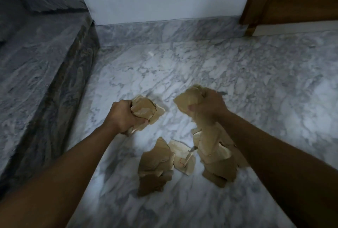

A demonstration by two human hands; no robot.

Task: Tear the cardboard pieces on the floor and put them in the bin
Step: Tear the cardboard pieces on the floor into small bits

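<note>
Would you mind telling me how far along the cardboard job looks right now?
Done: tearing has begun, with several separate pieces visible. In hand: the left hand grips a crumpled piece and the right hand grips a long piece. Left: two loose pieces lie on the floor; no bin is in view.

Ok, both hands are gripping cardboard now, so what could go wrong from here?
The right hand grips only the top of a long cardboard bundle that trails down; its half-torn flaps may drop off.
With the left hand also full, holding a crumpled cardboard wad, the torn pieces on the marble floor could get left behind.
No bin is in view, so the carry may be long.
</note>
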